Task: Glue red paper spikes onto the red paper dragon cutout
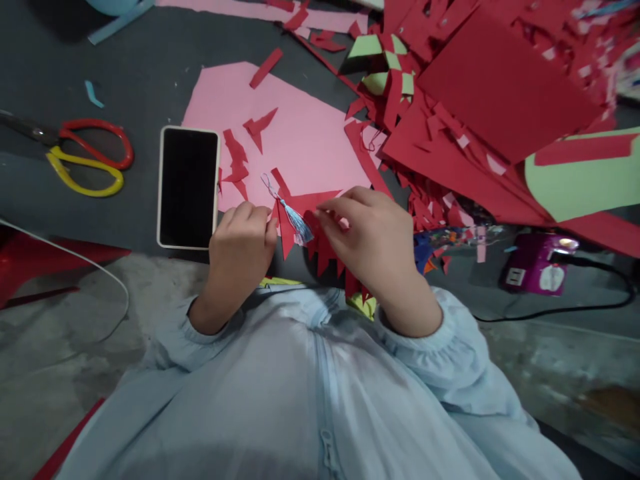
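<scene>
The left grip is curled, its fingers bent inward; the right grip has thumb and finger nearly closed. Whether either holds something, I cannot tell. Between them lies the tassel of soft blue threads, thin-looped, over red paper with jagged edges. Beyond both grips is a smooth pink sheet; beside the left, a flat, glossy phone.

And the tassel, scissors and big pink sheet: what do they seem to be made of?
Tassel: soft thread, perhaps silky; fine blue strands fan out below a tied neck.
Scissors: blades likely metal, dark grey with a dull shine; handles probably plastic or plastic-coated, given their even red and yellow.
Pink sheet: matte paper or thin card, by its flat face.
</scene>
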Available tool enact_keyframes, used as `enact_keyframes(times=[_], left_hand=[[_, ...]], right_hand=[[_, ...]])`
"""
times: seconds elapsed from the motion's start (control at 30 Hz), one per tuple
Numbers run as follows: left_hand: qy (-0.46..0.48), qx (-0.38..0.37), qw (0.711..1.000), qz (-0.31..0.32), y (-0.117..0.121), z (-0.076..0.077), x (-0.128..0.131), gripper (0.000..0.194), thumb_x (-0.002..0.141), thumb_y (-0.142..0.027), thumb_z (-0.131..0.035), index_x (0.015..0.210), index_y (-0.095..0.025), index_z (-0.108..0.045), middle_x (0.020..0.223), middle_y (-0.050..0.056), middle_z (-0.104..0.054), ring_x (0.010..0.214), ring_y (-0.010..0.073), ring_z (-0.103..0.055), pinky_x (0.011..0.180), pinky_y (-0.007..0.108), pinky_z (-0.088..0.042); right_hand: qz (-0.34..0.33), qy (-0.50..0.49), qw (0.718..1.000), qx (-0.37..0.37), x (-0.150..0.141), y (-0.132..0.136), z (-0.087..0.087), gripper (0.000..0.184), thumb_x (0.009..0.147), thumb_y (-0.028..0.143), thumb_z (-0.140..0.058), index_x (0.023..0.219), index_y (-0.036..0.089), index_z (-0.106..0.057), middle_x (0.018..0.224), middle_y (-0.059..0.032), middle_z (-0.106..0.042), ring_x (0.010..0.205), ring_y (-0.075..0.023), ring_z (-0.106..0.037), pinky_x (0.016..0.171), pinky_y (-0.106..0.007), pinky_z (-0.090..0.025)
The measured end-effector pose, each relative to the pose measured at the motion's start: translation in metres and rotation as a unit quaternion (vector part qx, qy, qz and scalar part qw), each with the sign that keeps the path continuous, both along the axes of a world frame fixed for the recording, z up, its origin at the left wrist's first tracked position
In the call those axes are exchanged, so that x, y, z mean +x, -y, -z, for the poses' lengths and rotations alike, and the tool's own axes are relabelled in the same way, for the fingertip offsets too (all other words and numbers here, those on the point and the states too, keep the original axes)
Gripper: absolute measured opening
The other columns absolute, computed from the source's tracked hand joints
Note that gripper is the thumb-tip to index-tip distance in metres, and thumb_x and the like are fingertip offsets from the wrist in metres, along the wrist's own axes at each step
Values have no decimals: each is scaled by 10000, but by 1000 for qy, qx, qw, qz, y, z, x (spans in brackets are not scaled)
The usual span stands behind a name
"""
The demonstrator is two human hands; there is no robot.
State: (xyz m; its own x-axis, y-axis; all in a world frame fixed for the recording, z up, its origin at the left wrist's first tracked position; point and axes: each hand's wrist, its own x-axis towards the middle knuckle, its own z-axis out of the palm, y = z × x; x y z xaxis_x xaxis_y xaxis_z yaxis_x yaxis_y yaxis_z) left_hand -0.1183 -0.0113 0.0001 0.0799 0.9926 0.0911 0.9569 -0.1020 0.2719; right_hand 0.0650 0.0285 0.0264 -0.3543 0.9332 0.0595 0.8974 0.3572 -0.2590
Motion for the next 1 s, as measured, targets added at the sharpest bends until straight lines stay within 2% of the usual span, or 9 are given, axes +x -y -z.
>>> enact_keyframes(times=[0.2,0.4,0.53,0.63,0.8,0.9,1.0], left_hand=[[-2,30,1000,9,8,4,6,250,985,-224,-476,980,-172,-721,871,66,-710,804,207,-633,742,320,-470],[-47,14,995,90,19,2,18,388,966,-171,-489,1313,-226,-654,837,52,-672,778,203,-615,667,309,-443],[-39,-28,995,91,21,5,23,406,973,-162,-452,1316,-239,-656,864,81,-673,780,217,-610,642,324,-439],[-37,-46,995,86,20,7,24,406,973,-158,-439,1306,-235,-659,880,94,-675,781,226,-610,622,330,-429],[-64,-50,992,95,19,7,24,385,984,-200,-455,1301,-241,-669,902,91,-685,787,228,-626,609,324,-420],[-47,-29,994,91,19,5,22,362,986,-220,-476,1291,-211,-672,934,92,-693,809,215,-636,648,315,-442],[9,-12,997,78,16,1,21,343,997,-225,-474,1273,-172,-671,943,84,-701,844,204,-651,726,307,-476]], right_hand=[[10,-35,998,-53,9,-30,-8,249,897,220,-544,997,204,-771,897,-85,-728,775,-214,-620,664,-333,-402],[-25,-18,995,-95,10,-56,1,234,892,244,-573,950,190,-793,935,-111,-741,808,-236,-624,701,-358,-413],[-64,-2,991,-121,-2,-62,8,279,876,157,-537,946,176,-806,922,-111,-742,843,-244,-631,733,-365,-416],[-65,-19,990,-125,-4,-64,4,276,851,134,-555,964,169,-804,927,-105,-751,857,-243,-639,751,-368,-435],[-19,-158,975,-154,9,-65,-8,203,816,107,-639,932,171,-793,871,-67,-757,781,-202,-655,753,-365,-493],[11,-265,947,-181,20,-65,-10,125,794,115,-696,857,177,-784,780,-38,-733,715,-173,-649,727,-360,-517],[33,-342,916,-206,28,-62,-10,103,770,114,-724,825,182,-778,697,-13,-696,652,-148,-627,690,-351,-530]])
